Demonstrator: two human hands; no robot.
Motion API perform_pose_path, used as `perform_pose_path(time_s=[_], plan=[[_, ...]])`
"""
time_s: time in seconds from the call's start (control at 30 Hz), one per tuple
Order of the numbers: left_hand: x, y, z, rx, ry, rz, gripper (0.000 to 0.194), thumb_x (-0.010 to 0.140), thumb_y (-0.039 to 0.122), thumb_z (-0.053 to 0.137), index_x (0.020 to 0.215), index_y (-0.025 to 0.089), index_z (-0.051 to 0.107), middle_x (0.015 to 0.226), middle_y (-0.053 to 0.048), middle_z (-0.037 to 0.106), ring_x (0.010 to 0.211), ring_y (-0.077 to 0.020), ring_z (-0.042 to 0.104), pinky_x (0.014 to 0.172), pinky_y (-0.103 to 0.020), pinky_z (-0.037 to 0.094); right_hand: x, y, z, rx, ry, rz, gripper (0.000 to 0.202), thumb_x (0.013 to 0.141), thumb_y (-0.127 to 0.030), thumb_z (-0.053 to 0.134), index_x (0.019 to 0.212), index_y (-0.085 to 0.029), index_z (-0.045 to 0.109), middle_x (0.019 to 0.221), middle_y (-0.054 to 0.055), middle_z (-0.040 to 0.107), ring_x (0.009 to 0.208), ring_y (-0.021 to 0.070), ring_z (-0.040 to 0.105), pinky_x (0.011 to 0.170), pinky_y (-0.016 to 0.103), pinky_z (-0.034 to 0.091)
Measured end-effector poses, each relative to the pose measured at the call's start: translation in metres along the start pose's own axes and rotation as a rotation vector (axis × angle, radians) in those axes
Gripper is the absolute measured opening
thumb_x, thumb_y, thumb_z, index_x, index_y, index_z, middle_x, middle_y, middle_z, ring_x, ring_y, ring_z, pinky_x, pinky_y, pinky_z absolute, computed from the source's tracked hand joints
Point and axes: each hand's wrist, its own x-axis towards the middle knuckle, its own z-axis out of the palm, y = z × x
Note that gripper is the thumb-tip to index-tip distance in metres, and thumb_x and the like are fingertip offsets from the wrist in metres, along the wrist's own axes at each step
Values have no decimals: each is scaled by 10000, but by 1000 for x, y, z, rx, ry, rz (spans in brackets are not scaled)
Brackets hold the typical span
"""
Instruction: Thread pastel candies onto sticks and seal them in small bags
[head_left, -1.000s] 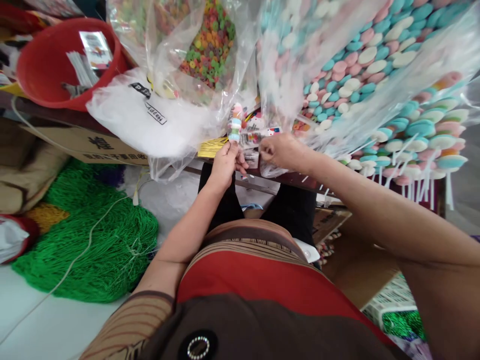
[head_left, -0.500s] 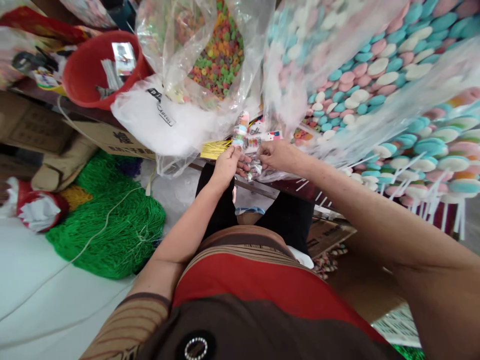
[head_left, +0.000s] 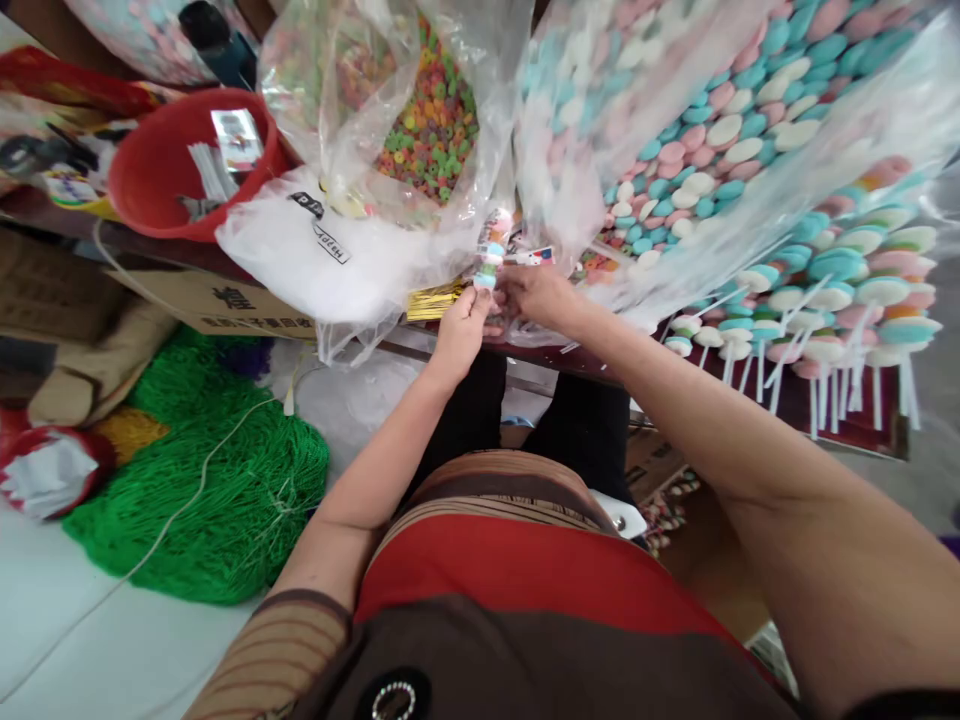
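A marshmallow candy skewer (head_left: 492, 245) in a clear wrapper, with pink, white and blue pieces, points away from me over the table edge. My left hand (head_left: 463, 328) pinches its lower end between thumb and fingers. Close against that same end is my right hand (head_left: 538, 298), its fingers bent together; whatever lies between them is hidden. Just left of my left hand lies a bundle of yellow twist ties (head_left: 433, 302). White printed plastic bags (head_left: 360, 275) spread beside them. Behind my right hand is a small printed card (head_left: 534, 257).
A red bucket (head_left: 124, 185) stands at the left. Farther back are a bag of ring candies (head_left: 431, 130) and a large bag of marshmallows (head_left: 690, 165). Finished-looking marshmallow sticks (head_left: 832, 290) pile up at the right. Green netting (head_left: 202, 500) lies low on the left.
My right hand has moved left, up against my left hand at the skewer's lower end. My left hand has shifted slightly right. The whole view has tilted a little.
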Motion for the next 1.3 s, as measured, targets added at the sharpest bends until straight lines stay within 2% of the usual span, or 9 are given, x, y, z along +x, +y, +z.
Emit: perform_pose_path(time_s=[0.07, 0.17, 0.3, 0.4, 0.5, 0.7, 0.9, 1.07, 1.3], plan=[[12, -3, -4, 26, -12, -23, 200, 990, 375, 584, 950, 184, 629, 939, -48, 728, 885, -141, 713, 648, -189, 579, -10, 1, -6, 90, 45, 64, 273, 844, -105, 498, 974, -183, 726, 720, 15, 734, 666, 183, 670, 699, 305, 524], [27, -10, -11, 20, -52, -38, 230, 991, 401, 581, 973, 181, 647, 946, -57, 723, 915, -154, 721, 680, -201, 593, -34, 2, -14, -4, 51, 90, 331, 787, -65, 464, 985, -171, 706, 688, 25, 731, 694, 202, 688, 770, 335, 539], [33, -21, -16, 15, -97, 14, 346, 985, 502, 564, 996, 173, 669, 950, -80, 727, 957, -192, 727, 729, -255, 620, -54, 3, -16, -212, 73, 80, 320, 814, -106, 466, 1012, -168, 709, 882, 78, 787, 820, 229, 714, 817, 341, 526], [33, -25, -18, 24, -125, 32, 379, 973, 538, 572, 1013, 177, 681, 903, -64, 714, 914, -177, 720, 721, -248, 621, -51, 1, -13, -372, 44, 83, 316, 896, -152, 447, 1038, -164, 729, 1046, 124, 786, 959, 252, 714, 840, 342, 510], [33, -26, -19, 14, -151, 25, 359, 984, 522, 563, 1011, 186, 686, 850, -36, 681, 833, -139, 707, 693, -211, 610, -43, -12, -8, -617, -61, 132, 349, 976, -206, 414, 1099, -172, 739, 1137, 154, 757, 962, 275, 704, 752, 352, 477], [34, -27, -19, 0, -177, 19, 314, 1001, 464, 549, 1004, 190, 703, 840, -34, 689, 796, -138, 705, 686, -212, 612, -29, -44, 3, -929, -239, 135, 417, 981, -78, 323, 1132, -75, 712, 1040, 233, 732, 864, 291, 683, 643, 357, 362], [33, -25, -16, -5, -159, -20, 267, 1006, 398, 559, 1013, 175, 706, 857, -31, 719, 698, -109, 692, 637, -197, 593, -20, -29, -3, -970, -259, 71, 373, 977, -136, 373, 1132, -91, 709, 1018, 212, 736, 787, 264, 647, 627, 341, 308], [34, -22, -15, -44, -157, -36, 272, 1011, 401, 551, 1049, 173, 696, 868, -32, 741, 749, -112, 715, 640, -181, 602, -31, -7, -18, -880, -120, 55, 326, 920, -190, 447, 1039, -158, 749, 971, 137, 767, 779, 237, 652, 631, 326, 324], [35, -20, -14, -14, -138, -36, 251, 1012, 392, 551, 1003, 172, 672, 971, -56, 762, 883, -133, 734, 631, -172, 593, -43, 13, -22, -716, 31, 93, 291, 867, -206, 493, 946, -167, 770, 897, 118, 788, 816, 245, 672, 722, 330, 414]])
